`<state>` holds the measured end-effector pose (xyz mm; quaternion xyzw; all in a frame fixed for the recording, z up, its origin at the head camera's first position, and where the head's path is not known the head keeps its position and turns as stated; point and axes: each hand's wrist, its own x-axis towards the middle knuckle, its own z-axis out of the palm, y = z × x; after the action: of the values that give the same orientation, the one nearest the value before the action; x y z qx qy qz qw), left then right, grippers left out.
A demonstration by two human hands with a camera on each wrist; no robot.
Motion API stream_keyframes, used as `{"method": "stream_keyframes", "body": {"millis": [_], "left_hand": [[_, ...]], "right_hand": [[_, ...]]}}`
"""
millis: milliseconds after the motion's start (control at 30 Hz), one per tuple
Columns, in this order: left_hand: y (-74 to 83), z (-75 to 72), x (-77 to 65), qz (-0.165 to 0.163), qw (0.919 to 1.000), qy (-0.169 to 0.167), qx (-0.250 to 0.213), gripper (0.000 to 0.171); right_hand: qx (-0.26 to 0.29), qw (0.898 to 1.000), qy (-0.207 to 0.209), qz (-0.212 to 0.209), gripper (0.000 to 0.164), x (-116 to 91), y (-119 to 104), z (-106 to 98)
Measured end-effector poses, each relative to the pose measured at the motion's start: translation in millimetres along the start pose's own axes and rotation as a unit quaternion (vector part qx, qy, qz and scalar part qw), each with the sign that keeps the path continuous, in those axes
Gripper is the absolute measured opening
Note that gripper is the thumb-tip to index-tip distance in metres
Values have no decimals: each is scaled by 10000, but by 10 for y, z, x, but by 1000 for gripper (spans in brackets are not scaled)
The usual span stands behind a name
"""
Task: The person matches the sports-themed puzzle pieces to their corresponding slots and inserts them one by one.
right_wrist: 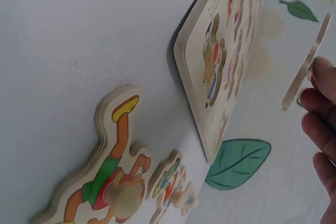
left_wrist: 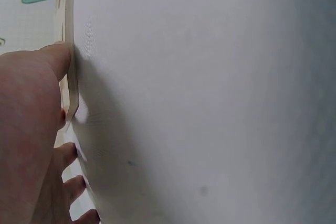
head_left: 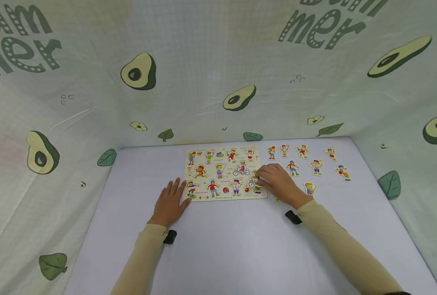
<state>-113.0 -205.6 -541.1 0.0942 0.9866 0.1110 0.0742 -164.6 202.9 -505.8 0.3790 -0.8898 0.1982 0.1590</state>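
- Board (head_left: 227, 169): flat on the white table (head_left: 211, 250), between the hands. Looks wooden; likely stiff, fairly light, printed face maybe a bit slick. Take it by opposite edges.
- Left hand (head_left: 168, 205): fingers spread, touching the board at its near-left corner; nothing gripped.
- Right hand (head_left: 282, 186): fingertips nearly together, pinching the held piece.
- Held piece (right_wrist: 306, 64): over the board's right side, seems lifted; wheel shows in head view. Thin, probably light and rigid; narrow bits could chip.
- Loose pieces (head_left: 317, 167): right of the board, likely handle the same.
- Knob (right_wrist: 127, 201): on the runner piece (right_wrist: 107, 174); best hold, surer than thin edges.
- Cloth (head_left: 189, 82): big green "mer".
- Board print: "Roller-skating", "Skateboard" readable; other words mostly too small. "S" on one shirt (head_left: 236, 187). No brand seen.
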Motion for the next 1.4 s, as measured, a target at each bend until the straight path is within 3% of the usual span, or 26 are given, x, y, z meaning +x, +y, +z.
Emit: {"method": "stream_keyframes", "body": {"millis": [233, 667, 1067, 1400], "left_hand": [[-32, 45, 17, 14, 9999, 89, 50, 74], [-2, -3, -11, 60, 9999, 88, 24, 74], [-4, -11, -1, 32, 10000, 32, -2, 73], [22, -34, -25, 19, 9999, 93, -117, 72]], "right_hand": [[125, 9999, -77, 3, 14, 123, -15, 98], [234, 9994, -225, 128, 10, 351, -13, 195], [-103, 9950, -657, 746, 11, 530, 96, 214], [-107, 9912, -981, 882, 15, 621, 143, 331]]}}
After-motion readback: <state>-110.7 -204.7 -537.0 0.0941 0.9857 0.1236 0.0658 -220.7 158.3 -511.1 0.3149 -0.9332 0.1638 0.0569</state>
